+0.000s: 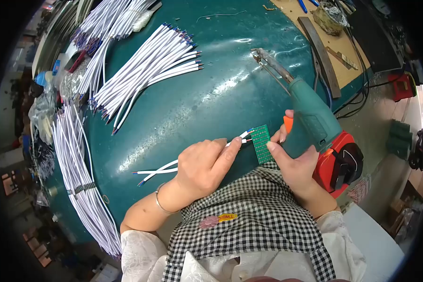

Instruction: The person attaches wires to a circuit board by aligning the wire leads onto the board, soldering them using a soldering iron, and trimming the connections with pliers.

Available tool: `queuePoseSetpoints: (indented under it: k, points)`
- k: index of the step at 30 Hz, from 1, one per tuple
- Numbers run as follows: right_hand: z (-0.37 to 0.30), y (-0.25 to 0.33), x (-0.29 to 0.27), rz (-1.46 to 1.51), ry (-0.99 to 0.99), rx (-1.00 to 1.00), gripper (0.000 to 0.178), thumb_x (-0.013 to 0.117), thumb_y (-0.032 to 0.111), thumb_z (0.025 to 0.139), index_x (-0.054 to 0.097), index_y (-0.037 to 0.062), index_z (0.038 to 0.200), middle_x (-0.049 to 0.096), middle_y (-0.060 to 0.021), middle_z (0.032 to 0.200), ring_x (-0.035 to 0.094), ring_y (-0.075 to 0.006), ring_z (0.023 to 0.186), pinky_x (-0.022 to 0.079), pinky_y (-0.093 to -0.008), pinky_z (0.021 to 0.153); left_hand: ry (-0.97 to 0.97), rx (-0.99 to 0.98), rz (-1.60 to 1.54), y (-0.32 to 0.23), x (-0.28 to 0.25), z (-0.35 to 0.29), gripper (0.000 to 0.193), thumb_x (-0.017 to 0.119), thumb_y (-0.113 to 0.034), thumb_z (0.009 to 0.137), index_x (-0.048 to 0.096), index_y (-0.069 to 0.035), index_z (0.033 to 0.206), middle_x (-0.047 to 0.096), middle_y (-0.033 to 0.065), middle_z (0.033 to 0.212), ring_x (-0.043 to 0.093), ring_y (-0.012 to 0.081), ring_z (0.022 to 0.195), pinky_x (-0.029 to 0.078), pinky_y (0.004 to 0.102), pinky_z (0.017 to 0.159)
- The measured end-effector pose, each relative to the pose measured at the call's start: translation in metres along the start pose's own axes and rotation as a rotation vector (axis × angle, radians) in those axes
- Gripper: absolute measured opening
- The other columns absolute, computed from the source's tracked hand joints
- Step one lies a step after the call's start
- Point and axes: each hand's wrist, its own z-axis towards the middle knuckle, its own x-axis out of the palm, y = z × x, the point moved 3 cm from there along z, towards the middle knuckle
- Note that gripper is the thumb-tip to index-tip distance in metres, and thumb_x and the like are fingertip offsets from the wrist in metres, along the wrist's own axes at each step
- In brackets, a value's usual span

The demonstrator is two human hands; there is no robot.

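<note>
Two white cables in the left hand: thumb and forefinger closed on them near the stripped ends, tails loose over the green tabletop. Green circuit board is between the hands, just above the table's near edge, with the thin cores at its left side. Right hand has the board's right edge pinched, thumb toward the camera. Can't tell if those fingers also touch the orange trigger of the green power tool just behind; too crowded there.

Handling, my read: board is light, stiff, thin; looks like a panel of small cells, so bending could crack it. Take it by the bare edges, keep skin off the pads. Cables look light, springy, a bit slick in the jacket; cores are the fragile bit, easily splayed. Grip the jacket close behind the strip, as now. Tails are long enough to lever the ends about, so support them.
</note>
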Motion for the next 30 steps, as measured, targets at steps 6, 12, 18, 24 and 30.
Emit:
queuePoseSetpoints:
  k: [6, 12, 18, 24, 30]
  points:
    - [-0.0016, 0.0008, -0.0015, 0.008, -0.032, 0.040, 0.064, 0.066, -0.016, 0.081, 0.041, -0.0020, 0.138, 0.051, -0.0062, 0.095, 0.055, -0.0128, 0.087, 0.050, -0.0274, 0.080, -0.031, 0.008, -0.012, -0.0007, 0.0000, 0.0000, 0.046, 0.065, 0.005, 0.066, 0.071, -0.001, 0.111, 0.066, 0.0075, 0.082, 0.058, 0.0167, 0.058, 0.045, 0.0293, 0.047]
    - [0.0019, 0.0023, 0.0005, 0.066, -0.031, 0.040, 0.063, 0.066, -0.016, 0.082, 0.041, -0.0020, 0.138, 0.051, -0.0064, 0.096, 0.055, -0.0123, 0.087, 0.050, -0.0270, 0.081, -0.020, 0.029, 0.008, -0.0008, -0.0002, 0.0015, 0.045, 0.065, 0.006, 0.066, 0.071, -0.001, 0.110, 0.067, 0.0079, 0.083, 0.059, 0.0171, 0.058, 0.046, 0.0293, 0.047]
    - [0.0025, 0.0026, 0.0002, 0.058, -0.009, 0.029, 0.063, 0.065, -0.017, 0.081, 0.041, -0.0023, 0.137, 0.051, -0.0067, 0.097, 0.054, -0.0120, 0.086, 0.049, -0.0267, 0.081, -0.039, 0.004, -0.023, 0.0004, 0.0009, 0.0015, 0.045, 0.067, 0.008, 0.066, 0.070, 0.000, 0.110, 0.068, 0.0093, 0.085, 0.061, 0.0181, 0.059, 0.048, 0.0296, 0.048]
    - [0.0011, 0.0012, -0.0015, 0.053, -0.034, 0.014, 0.064, 0.065, -0.018, 0.081, 0.041, -0.0021, 0.138, 0.051, -0.0065, 0.098, 0.052, -0.0120, 0.087, 0.050, -0.0274, 0.080, -0.048, 0.042, 0.020, -0.0030, 0.0007, 0.0048, 0.045, 0.068, 0.008, 0.066, 0.070, 0.001, 0.110, 0.068, 0.0096, 0.084, 0.060, 0.0178, 0.058, 0.046, 0.0295, 0.048]
    - [-0.0022, 0.0027, -0.0024, -0.030, 0.027, -0.011, 0.064, 0.065, -0.018, 0.081, 0.041, -0.0031, 0.138, 0.051, -0.0065, 0.098, 0.052, -0.0125, 0.087, 0.051, -0.0278, 0.080, -0.016, 0.036, 0.056, -0.0059, 0.0038, 0.0076, 0.040, 0.069, 0.007, 0.068, 0.070, 0.000, 0.107, 0.067, 0.0093, 0.084, 0.060, 0.0177, 0.058, 0.046, 0.0293, 0.047]
